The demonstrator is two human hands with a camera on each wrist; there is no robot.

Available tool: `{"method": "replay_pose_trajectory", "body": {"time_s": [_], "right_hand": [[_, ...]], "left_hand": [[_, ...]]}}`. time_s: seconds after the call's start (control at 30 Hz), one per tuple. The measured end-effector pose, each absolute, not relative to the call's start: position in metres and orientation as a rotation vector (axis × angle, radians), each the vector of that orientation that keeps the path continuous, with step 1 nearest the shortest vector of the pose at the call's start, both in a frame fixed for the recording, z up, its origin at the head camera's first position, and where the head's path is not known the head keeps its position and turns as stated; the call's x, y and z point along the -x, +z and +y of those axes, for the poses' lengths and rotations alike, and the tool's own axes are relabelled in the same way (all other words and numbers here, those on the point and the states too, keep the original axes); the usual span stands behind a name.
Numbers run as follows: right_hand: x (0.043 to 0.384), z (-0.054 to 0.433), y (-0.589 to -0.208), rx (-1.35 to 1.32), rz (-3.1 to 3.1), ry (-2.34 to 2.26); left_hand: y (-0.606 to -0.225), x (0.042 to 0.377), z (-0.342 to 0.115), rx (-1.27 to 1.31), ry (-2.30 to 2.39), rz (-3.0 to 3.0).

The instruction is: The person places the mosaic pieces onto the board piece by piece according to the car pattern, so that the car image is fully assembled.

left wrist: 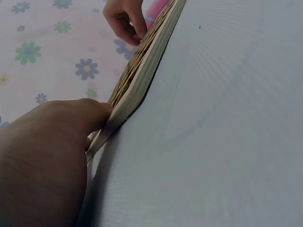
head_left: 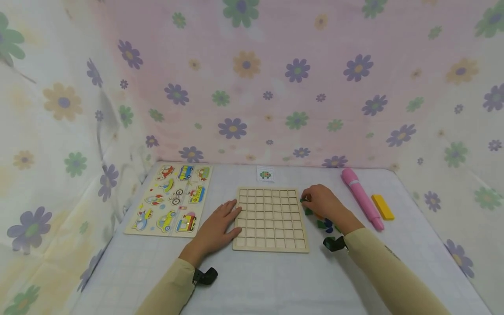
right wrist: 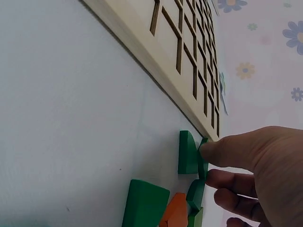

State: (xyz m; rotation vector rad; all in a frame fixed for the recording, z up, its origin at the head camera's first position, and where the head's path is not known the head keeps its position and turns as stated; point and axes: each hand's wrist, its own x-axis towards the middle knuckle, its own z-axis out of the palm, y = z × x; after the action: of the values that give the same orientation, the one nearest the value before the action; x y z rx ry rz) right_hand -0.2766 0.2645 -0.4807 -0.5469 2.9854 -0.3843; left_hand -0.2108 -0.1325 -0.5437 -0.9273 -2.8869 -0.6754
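A wooden grid board (head_left: 271, 250) with square cells lies flat in the middle of the table. My left hand (head_left: 215, 229) rests at its left edge, fingers spread; in the left wrist view the thumb touches the board's rim. Beyond the board's right side, my right hand (head_left: 324, 203) pinches a small green block (right wrist: 203, 158) between thumb and fingers, close to the board's corner. Several other blocks lie around it: a green one with a curved side (right wrist: 187, 153), a larger green block (right wrist: 146, 203) and an orange block (right wrist: 175, 210). A dark blue piece (head_left: 328, 226) shows near the right wrist.
A vehicle picture puzzle (head_left: 163, 208) lies at the left. Behind the board is a small card with a green printed pattern (head_left: 265, 174). At the right lie a pink pen-shaped object (head_left: 362, 199) and a yellow block (head_left: 383, 207). Flowered cloth (head_left: 267, 118) encloses the table.
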Motion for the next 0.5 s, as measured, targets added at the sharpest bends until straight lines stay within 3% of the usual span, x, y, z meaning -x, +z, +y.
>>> {"method": "replay_pose_trajectory", "body": {"time_s": [0.5], "right_hand": [[0.274,0.272,-0.49,0.437,2.971,-0.543]], "left_hand": [[-0.543,0.21,-0.131,0.869,-0.712,-2.907]]}}
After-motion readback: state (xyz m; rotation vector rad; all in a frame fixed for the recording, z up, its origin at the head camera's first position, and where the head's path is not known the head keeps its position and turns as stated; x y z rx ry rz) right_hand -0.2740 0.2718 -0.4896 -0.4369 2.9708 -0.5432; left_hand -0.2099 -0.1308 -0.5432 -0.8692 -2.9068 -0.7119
